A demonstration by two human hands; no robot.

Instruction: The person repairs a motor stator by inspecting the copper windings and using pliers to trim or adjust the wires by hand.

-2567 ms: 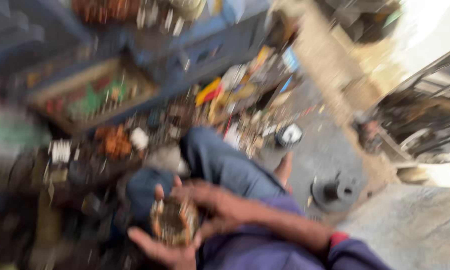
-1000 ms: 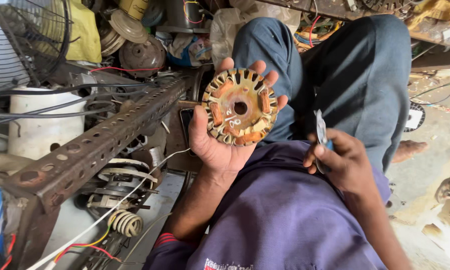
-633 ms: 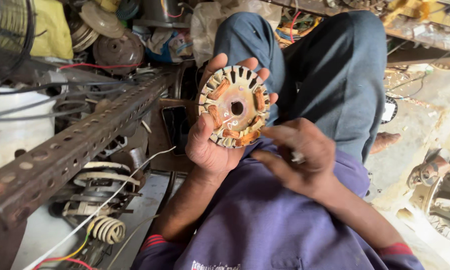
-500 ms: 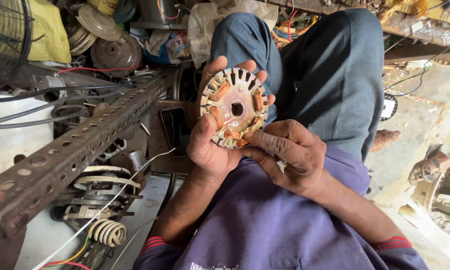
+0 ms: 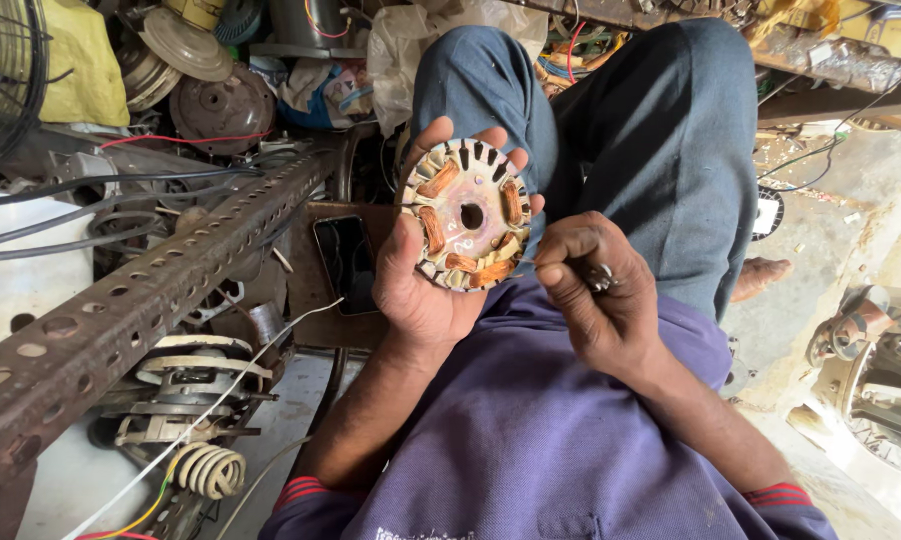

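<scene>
My left hand (image 5: 418, 285) holds up a round slotted motor stator (image 5: 467, 213) with copper coils wound in part of its slots; fingers curl over its top rim and the thumb presses its left edge. My right hand (image 5: 598, 292) is closed beside the stator's lower right edge, pinching a small metal tool or wire end (image 5: 600, 277) whose thin tip reaches toward the coils. Both hands hover above my lap, over blue trousers (image 5: 660, 140) and a purple shirt.
A rusty perforated angle bar (image 5: 140, 310) runs diagonally at the left. Behind it lie fan motor parts, a wound stator (image 5: 192, 385), loose wires, a wire fan guard (image 5: 5, 70) and a yellow cloth. Another motor housing (image 5: 880, 370) sits at the right on concrete.
The view swung from a blurred look at the cluttered floor to my lap. My right hand came up from the right to the stator's lower edge and closed on a small tool.
</scene>
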